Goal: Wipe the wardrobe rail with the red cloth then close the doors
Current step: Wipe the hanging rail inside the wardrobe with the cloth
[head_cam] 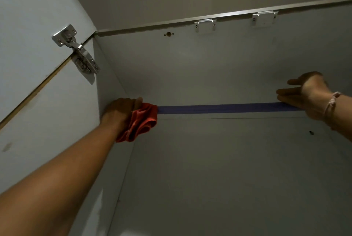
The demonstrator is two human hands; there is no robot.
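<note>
Inside the pale grey wardrobe, the left hand (122, 109) has its fingers clamped on a crumpled red cloth (141, 122), pressing it around the left end of the flat blue wardrobe rail (219, 108), close against the left side wall. The right hand (304, 94), a thin pink cord bracelet (331, 105) on its wrist, rests at the rail's right end with its fingers stretched out and apart, touching the rail without gripping it. The left door (28, 64) stands open, its metal hinge (78, 52) showing at upper left.
</note>
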